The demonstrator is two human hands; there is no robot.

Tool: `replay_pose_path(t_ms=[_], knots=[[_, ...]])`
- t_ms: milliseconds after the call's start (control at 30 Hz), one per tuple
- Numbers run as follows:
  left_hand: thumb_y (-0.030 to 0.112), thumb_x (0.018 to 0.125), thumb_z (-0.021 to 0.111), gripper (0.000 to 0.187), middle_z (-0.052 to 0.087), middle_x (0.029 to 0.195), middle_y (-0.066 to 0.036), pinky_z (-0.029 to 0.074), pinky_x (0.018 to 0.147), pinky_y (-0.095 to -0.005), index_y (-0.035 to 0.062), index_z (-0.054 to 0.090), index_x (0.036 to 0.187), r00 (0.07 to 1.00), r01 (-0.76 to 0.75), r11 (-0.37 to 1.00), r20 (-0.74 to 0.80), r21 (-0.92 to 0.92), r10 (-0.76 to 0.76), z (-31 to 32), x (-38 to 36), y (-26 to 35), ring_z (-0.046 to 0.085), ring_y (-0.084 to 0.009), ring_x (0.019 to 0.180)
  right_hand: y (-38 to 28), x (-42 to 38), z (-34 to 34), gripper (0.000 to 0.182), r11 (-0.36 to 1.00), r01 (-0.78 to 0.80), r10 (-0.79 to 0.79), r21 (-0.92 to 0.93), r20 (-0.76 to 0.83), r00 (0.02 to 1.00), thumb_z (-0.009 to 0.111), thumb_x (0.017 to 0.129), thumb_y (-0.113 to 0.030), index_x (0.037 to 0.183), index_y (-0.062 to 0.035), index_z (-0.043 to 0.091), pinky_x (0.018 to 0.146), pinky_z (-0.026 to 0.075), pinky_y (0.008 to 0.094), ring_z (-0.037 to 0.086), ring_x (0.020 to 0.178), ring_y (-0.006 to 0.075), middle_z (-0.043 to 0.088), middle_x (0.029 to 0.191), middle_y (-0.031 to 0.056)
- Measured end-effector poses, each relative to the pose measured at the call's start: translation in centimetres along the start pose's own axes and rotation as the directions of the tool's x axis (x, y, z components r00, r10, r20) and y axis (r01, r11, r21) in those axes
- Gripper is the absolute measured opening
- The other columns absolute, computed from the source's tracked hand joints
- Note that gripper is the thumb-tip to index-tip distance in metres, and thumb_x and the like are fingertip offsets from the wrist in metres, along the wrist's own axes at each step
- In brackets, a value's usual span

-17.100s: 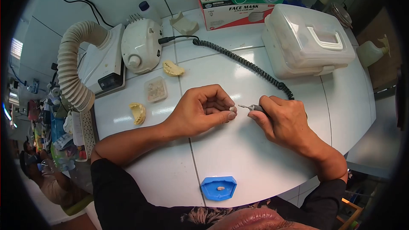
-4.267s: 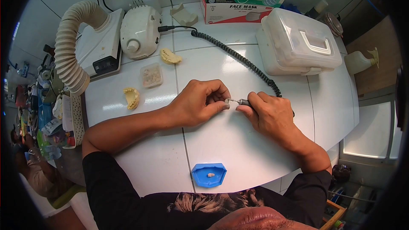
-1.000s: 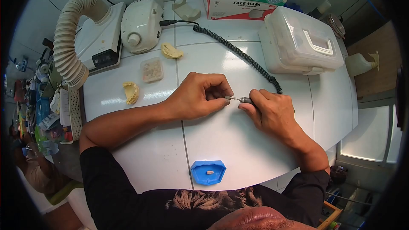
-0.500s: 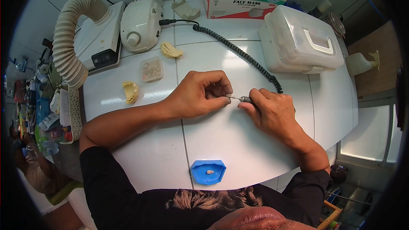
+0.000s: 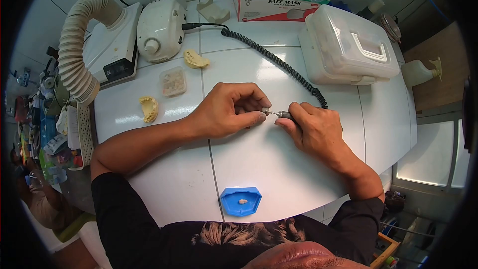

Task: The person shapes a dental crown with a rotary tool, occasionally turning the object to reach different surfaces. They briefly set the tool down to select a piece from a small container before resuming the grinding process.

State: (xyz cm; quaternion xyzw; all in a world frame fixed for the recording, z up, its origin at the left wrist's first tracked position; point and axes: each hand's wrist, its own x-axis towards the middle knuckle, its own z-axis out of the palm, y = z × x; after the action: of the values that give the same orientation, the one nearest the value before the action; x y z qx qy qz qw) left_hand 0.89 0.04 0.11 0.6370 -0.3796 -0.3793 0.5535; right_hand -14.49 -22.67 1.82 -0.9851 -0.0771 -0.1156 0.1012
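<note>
My right hand [image 5: 316,125] is closed around a grey rotary handpiece [image 5: 285,114], holding it like a pen. Its thin metal bur [image 5: 271,112] points left and meets the fingertips of my left hand [image 5: 234,109]. Thumb and fingers of that left hand are pinched together; whatever sits between them is tiny and mostly hidden. Nearer to me, a blue faceted dish [image 5: 228,207] holds a small pale piece [image 5: 243,201]. Left of my hands lie two yellowish dental casts, one upper [image 5: 195,60] and one lower [image 5: 149,109], beside a small clear box [image 5: 173,81] of pale bits.
A coiled black cord [image 5: 274,57] runs from the white control unit [image 5: 160,31] toward my right hand. At the left stands a ribbed suction hose [image 5: 74,45]. Mask boxes [image 5: 279,9], a white lidded case [image 5: 351,45] and a spray bottle [image 5: 420,73] line the back and right.
The whole view has shifted slightly left. Both hands keep nearly the same pose, with the bur still at my left fingertips; the fingers have adjusted only a little.
</note>
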Motion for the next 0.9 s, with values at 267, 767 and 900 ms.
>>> replay_pose_path(t_ms=[267,767,900], knots=[[0.006,0.100,0.079,0.024,0.081,0.106,-0.008,0.059,0.080,-0.0246,-0.0014,0.073,0.122,1.000,0.018,0.999,-0.006,0.028,-0.017,0.01,-0.07,0.21,0.075,-0.0088,0.094,0.04,-0.03,0.20,0.045,1.000,0.009,-0.008,0.007,-0.015,1.000,0.077,0.102,-0.048,0.085,-0.0089,0.063,0.048,0.051,0.0413,0.065,0.053,0.0274,0.063,0.068,0.0067],[0.009,0.094,0.079,0.022,0.081,0.100,-0.007,0.062,0.081,-0.0265,-0.0005,0.079,0.113,0.996,-0.020,0.988,-0.084,0.156,0.034,0.80,0.06,0.18,0.076,-0.0122,0.092,-0.38,0.04,0.16,0.046,0.999,0.021,-0.021,-0.046,0.001,1.000,0.077,0.101,-0.050,0.085,-0.0091,0.063,0.048,0.051,0.0406,0.064,0.052,0.0267,0.061,0.067,0.0063],[0.009,0.093,0.079,0.022,0.081,0.098,-0.008,0.063,0.081,-0.0272,-0.0006,0.079,0.113,0.994,-0.038,0.981,-0.092,0.189,0.056,0.95,0.07,0.07,0.076,-0.0127,0.091,-0.51,-0.06,0.23,0.045,0.998,0.015,-0.014,-0.059,0.008,1.000,0.078,0.101,-0.050,0.086,-0.0092,0.064,0.049,0.051,0.0404,0.064,0.052,0.0264,0.061,0.068,0.0061]])
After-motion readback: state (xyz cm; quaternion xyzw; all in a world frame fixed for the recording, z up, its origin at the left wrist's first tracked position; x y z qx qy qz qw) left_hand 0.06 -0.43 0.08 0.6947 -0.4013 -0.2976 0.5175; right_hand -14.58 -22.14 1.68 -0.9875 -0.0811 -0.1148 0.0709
